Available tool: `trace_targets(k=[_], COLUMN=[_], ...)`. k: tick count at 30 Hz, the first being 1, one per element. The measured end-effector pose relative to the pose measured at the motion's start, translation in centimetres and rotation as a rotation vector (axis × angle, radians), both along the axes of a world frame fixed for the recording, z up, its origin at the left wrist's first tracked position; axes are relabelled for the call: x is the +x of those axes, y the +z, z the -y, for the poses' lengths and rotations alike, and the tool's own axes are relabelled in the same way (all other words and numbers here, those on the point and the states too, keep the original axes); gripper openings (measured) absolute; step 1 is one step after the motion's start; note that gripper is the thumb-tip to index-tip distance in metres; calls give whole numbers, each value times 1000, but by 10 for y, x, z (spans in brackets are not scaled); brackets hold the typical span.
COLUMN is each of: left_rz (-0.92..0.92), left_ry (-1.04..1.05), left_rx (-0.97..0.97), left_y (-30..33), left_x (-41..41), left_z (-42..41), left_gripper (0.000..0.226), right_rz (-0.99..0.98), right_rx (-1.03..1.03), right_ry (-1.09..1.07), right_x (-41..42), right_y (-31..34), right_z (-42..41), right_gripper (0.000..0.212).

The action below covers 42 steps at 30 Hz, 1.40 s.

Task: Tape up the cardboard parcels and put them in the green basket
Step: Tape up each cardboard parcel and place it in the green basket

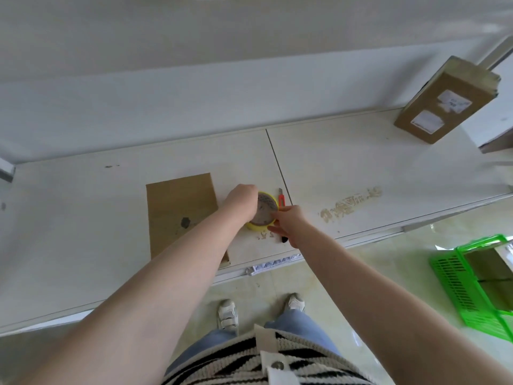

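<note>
Yellow plastic rings the roll of tape [263,212], which sits on the white table [361,168] and serves as the middle of everything here. Both hands meet at it: the left hand [241,200] comes in from the roll's left and curls its fingers over the top edge, gripping it, while the right hand [288,222] reaches in from the right and pinches at the roll's near rim with thumb and fingertips — whether it has a loose end of tape between them cannot be told. Just to the left of the roll lies a flat brown cardboard parcel [180,209], partly covered by the left forearm, with a dark mark on its face. Just to the right of the roll, almost touching it, lies a small red cutter [281,200], pointing away from the person. Farther right of the roll, a patch of yellowish residue [349,205] streaks the tabletop. Well to the right of the roll and farther back, a second cardboard parcel [441,104] with two white labels stands tilted against something at the table's far corner. Down on the pale floor, well to the right of the roll and nearer the person, sits the green basket [455,287] — brown cardboard [483,273] shows inside it.
</note>
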State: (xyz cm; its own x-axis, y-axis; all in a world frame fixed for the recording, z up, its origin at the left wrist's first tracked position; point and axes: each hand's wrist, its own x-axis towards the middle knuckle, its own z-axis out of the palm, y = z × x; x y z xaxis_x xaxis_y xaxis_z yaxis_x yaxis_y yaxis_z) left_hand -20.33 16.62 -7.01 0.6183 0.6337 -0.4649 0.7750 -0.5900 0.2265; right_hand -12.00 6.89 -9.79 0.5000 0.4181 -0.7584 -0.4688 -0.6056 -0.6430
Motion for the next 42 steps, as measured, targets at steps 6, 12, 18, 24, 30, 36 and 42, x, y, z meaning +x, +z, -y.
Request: trace_targets(k=[6, 12, 18, 24, 30, 36, 42], left_rz=[255, 735, 412, 424, 427, 278, 237], left_ry=[33, 365, 641, 638, 604, 535, 234], left_rx=[-59, 93, 236, 123, 152, 207, 460], left_y=[14, 31, 3, -11, -14, -15, -11], left_x=[-10, -90, -155, -162, -164, -162, -123], left_z=[-7, -17, -9, 2, 0, -2, -10], left_gripper=[37, 30, 72, 100, 97, 82, 70], right_rz=[293, 577, 677, 611, 593, 534, 514], right_rx=[-123, 138, 263, 139, 62, 61, 134], right_ry=[135, 229, 478, 579, 545, 582, 537], right_x=[7, -27, -92, -125, -136, -125, -124], right_y=[0, 50, 65, 47, 32, 13, 8], right_z=[-1, -15, -9, -17, -31, -39, -37], right_gripper=[27, 27, 25, 37, 44, 20, 26])
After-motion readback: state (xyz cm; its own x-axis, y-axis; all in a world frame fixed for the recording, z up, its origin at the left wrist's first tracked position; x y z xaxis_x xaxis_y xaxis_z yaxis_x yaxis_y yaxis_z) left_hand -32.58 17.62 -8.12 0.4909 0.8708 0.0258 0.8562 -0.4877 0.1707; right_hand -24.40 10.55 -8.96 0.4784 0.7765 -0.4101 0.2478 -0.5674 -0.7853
